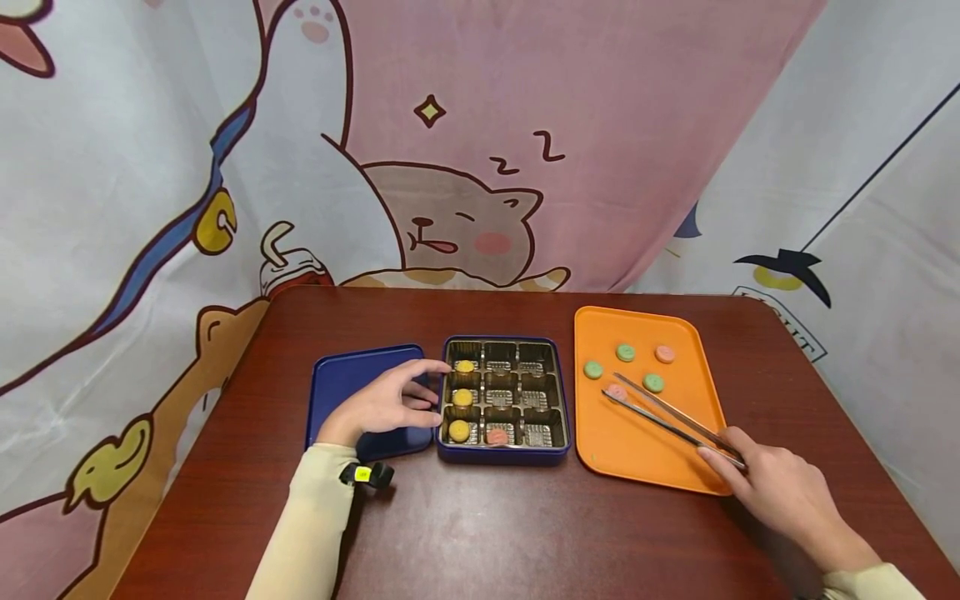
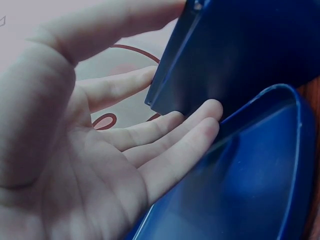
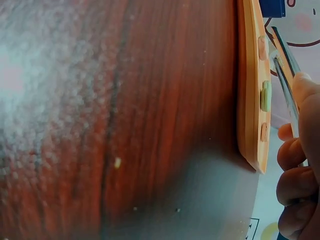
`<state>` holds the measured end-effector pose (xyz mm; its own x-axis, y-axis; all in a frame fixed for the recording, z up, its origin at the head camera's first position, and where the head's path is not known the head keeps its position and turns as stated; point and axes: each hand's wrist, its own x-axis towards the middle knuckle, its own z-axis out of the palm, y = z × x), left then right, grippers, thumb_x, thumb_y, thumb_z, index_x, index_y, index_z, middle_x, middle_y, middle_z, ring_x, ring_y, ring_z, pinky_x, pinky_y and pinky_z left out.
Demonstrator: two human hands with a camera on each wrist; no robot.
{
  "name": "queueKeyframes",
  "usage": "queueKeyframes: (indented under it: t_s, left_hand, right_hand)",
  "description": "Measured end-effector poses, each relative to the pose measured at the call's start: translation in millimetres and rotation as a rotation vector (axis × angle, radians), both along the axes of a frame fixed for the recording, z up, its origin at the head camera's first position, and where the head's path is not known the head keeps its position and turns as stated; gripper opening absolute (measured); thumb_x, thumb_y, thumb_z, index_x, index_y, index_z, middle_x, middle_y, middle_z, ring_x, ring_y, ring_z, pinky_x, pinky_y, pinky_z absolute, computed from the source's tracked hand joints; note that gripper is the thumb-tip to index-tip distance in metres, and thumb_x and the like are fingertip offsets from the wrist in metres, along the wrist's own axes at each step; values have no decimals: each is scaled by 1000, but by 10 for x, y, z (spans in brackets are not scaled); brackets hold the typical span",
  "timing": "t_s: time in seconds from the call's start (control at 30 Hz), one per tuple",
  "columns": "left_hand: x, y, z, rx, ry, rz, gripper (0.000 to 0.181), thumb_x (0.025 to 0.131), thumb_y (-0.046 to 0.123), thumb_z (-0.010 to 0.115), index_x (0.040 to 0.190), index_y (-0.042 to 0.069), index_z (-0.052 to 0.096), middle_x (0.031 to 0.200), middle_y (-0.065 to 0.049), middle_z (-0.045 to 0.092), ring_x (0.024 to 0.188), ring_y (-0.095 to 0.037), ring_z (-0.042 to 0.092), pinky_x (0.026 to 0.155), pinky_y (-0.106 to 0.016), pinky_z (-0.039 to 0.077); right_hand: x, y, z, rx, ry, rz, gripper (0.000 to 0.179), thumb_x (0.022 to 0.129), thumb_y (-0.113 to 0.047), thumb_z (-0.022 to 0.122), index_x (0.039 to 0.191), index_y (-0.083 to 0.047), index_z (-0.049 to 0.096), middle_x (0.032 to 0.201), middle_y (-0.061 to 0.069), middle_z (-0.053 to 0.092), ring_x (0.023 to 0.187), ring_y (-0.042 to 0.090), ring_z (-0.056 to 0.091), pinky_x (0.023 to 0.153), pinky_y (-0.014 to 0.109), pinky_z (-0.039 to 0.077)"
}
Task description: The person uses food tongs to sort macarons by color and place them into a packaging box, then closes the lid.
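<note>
My left hand [image 1: 393, 398] rests with fingertips and thumb against the left side of a blue box [image 1: 504, 456]. Its fingers look fairly straight in the left wrist view. Inside the box sits a divided gold insert, with three yellow macarons [image 1: 462, 398] down the left column and a pink macaron [image 1: 497, 437] in the front middle compartment. Over the orange tray [image 1: 637, 450], my right hand [image 1: 783, 483] holds long metal tongs [image 1: 652, 417]. The tong tips stand apart, on either side of a pink macaron [image 1: 617, 391]; whether they touch it I cannot tell.
Three green macarons [image 1: 626, 352] and another pink macaron [image 1: 664, 354] lie on the tray. A blue lid [image 1: 337, 387] is on the table under my left hand. A printed cloth [image 1: 600, 125] hangs behind the brown table [image 1: 525, 533].
</note>
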<state>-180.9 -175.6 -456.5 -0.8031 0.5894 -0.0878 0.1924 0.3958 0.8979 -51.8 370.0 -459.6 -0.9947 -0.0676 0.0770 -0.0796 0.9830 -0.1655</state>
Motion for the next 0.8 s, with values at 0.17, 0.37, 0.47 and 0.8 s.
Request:
queueKeyframes:
  t_s: [0.17, 0.37, 0.47, 0.8]
  left_hand:
    - [4, 3, 11, 5, -2, 0, 76, 90, 20, 86, 155, 16, 49, 161, -9, 42, 123, -29, 66, 103, -47, 57]
    - [3, -4, -4, 19, 0, -5, 75, 90, 20, 86, 155, 15, 50, 161, -10, 42, 122, -30, 66, 103, -49, 57]
    - [-1, -5, -10, 23, 0, -5, 75, 90, 20, 86, 155, 14, 50, 161, -10, 42, 122, -30, 67, 103, -49, 57]
    - [8, -1, 9, 26, -4, -9, 75, 90, 21, 86, 155, 15, 49, 161, -11, 42, 122, -31, 66, 103, -48, 57]
  right_hand:
    - [1, 2, -24, 12, 2, 9, 34, 104, -51, 63, 105, -17, 61, 56, -6, 40, 51, 16, 39, 42, 34, 30]
    - [0, 17, -44, 21, -16, 17, 34, 104, -52, 62, 102, -18, 58, 56, -4, 38, 50, 16, 38, 41, 34, 29]
    - [1, 17, -51, 22, -11, 18, 33, 104, -51, 63, 101, -18, 58, 56, -4, 38, 50, 16, 38, 41, 35, 29]
    - [7, -4, -69, 16, 27, 23, 30, 103, -49, 66, 95, -22, 57, 55, -7, 36, 49, 15, 37, 41, 34, 28]
